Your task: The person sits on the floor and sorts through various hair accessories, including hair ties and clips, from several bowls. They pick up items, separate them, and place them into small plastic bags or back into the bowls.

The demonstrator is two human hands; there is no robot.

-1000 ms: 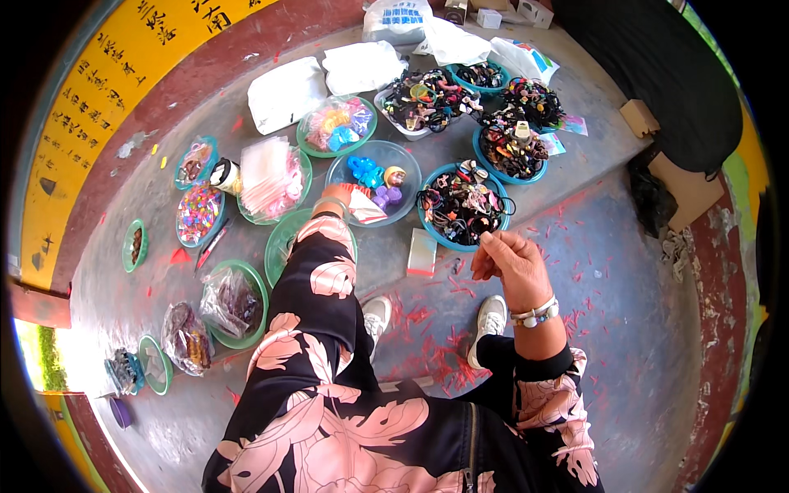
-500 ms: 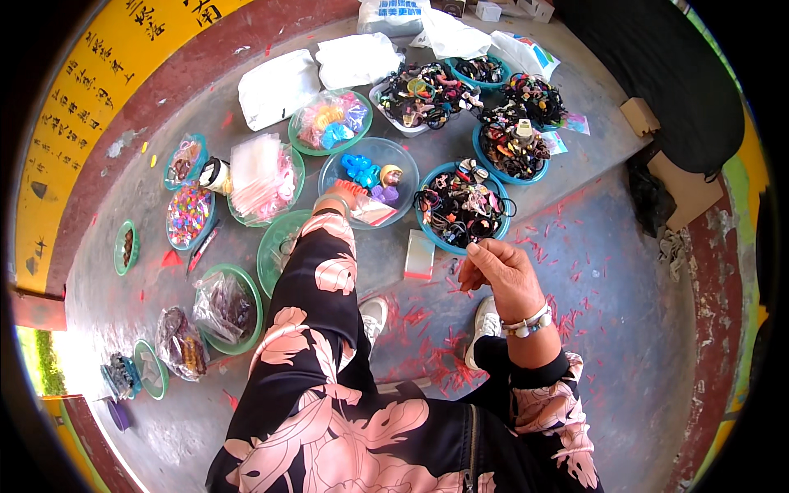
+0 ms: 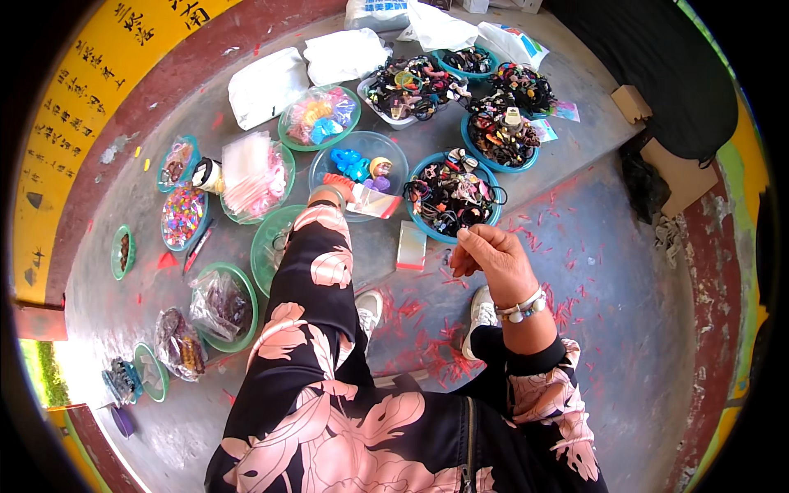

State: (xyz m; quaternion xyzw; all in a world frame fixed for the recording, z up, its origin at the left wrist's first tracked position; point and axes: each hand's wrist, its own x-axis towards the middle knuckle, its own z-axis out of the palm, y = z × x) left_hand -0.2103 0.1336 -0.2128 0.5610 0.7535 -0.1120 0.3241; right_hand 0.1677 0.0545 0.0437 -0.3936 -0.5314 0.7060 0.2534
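Note:
My left hand point(image 3: 335, 191) reaches over the near left rim of a clear basin point(image 3: 319, 158). Its closed fingers hold a small whitish packet with a red edge point(image 3: 376, 203) above the rim. In that basin lie a shiny blue ornament point(image 3: 351, 164), a purple piece point(image 3: 381, 181) and a gold-coloured piece point(image 3: 380, 166). My right hand point(image 3: 491, 256) is raised, thumb and forefinger pinched together; anything between them is too small to make out. Just beyond it stands a blue basket of dark hair ties point(image 3: 454, 197). A similar red-edged packet point(image 3: 411, 246) lies on the floor between my hands.
Blue baskets of hair ties point(image 3: 501, 140) and a white tub point(image 3: 403, 123) stand farther off. Green basins point(image 3: 223, 308) with bagged goods and a basket of colourful beads point(image 3: 183, 215) are at left. White bags point(image 3: 267, 86) lie behind. Red scraps point(image 3: 452, 361) litter the floor near my shoes.
My left hand has brought the red-edged packet up a little at the basin's near side. My right hand stays pinched in nearly the same place. The whole view has shifted slightly.

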